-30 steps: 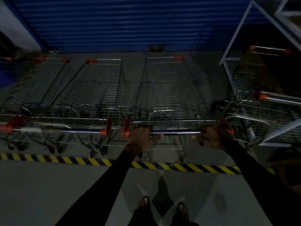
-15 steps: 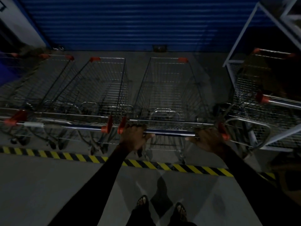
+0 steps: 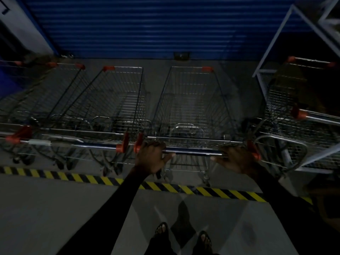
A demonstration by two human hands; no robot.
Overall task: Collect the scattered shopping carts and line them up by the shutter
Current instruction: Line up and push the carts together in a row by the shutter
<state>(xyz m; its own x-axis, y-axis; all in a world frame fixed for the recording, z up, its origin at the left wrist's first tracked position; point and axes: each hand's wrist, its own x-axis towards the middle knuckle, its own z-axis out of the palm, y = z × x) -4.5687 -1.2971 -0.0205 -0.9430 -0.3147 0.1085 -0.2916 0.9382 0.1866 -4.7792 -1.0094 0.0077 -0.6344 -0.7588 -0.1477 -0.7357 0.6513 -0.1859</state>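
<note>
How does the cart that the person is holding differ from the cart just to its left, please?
Both hands, left hand and right hand, grip the held cart; nobody touches the neighbouring cart. The held cart stands alone; the neighbouring cart seems nested among others. Both are wire carts with orange handle ends, facing the blue shutter.

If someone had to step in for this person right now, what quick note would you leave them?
Left hand and right hand both grip the handle bar of the middle cart, which faces the blue shutter.
Done: it stands beside the carts on the left, handles about level.
Left: let go, then check the cart on the right, which sits under a white frame.
</note>
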